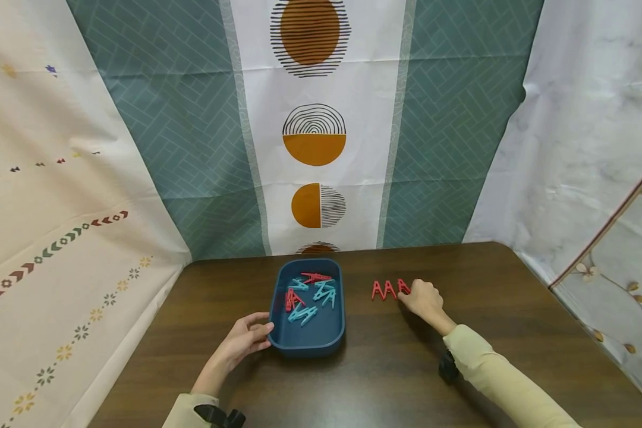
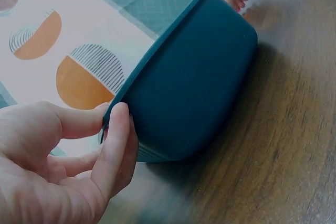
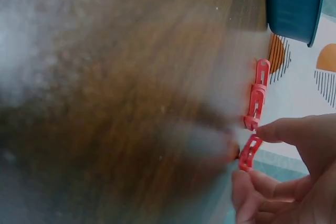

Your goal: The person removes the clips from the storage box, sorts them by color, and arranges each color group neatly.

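A blue plastic bin (image 1: 307, 345) stands on the table, holding several red and light-blue clothespins (image 1: 302, 313). My left hand (image 1: 244, 337) pinches the bin's left rim; in the left wrist view, thumb and fingers meet at the rim (image 2: 157, 43). To the bin's right, two red clothespins (image 1: 383, 290) stand side by side on the table. At the right end of this row, my right hand (image 1: 424, 299) holds a third red clothespin (image 3: 250, 153) between thumb and fingers. That clothespin looks slightly tilted and sits close to its neighbour (image 3: 255, 106).
The dark wooden table (image 1: 374, 380) reaches back to a hanging patterned cloth (image 1: 321, 89). Pale cloths hang at the left (image 1: 85, 238) and right (image 1: 578, 178). A dark wrist camera (image 1: 448, 367) is strapped to my right forearm.
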{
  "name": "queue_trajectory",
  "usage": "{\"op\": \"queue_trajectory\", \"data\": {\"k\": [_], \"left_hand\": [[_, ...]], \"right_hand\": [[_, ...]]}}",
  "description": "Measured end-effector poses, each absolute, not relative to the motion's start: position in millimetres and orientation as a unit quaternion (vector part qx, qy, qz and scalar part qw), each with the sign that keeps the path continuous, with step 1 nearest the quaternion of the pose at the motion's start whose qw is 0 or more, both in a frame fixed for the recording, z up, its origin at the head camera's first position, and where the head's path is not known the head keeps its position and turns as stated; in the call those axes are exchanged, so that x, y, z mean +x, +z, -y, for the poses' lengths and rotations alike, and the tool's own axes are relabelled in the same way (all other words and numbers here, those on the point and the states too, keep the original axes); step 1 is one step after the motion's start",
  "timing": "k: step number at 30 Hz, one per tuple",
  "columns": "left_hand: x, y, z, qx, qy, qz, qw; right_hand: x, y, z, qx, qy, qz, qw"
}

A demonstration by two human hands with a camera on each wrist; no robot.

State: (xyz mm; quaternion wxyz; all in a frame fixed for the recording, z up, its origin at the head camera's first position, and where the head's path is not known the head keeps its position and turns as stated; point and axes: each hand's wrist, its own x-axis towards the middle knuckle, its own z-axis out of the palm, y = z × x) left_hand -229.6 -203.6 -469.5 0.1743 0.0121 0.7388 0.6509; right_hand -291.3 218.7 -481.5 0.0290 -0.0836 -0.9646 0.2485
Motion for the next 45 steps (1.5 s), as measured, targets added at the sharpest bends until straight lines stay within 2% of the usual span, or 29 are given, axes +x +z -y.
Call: {"op": "queue_trajectory", "data": {"k": [5,11,45], "left_hand": [[-229.1,-470.4,203.5,0.008,0.65,-0.74,0.174],[-230.0,-470.8,205.0,0.006,0.65,-0.739,0.175],[-231.5,-471.9,206.0,0.004,0.654,-0.735,0.18]], "right_hand": [[-293.0,-481.6,-218.7,-0.084,0.231,0.969,-0.011],[-294.6,-477.6,-218.9,-0.08,0.224,0.971,-0.026],[-294.0,-475.9,-223.9,-0.05,0.213,0.975,-0.036]]}}
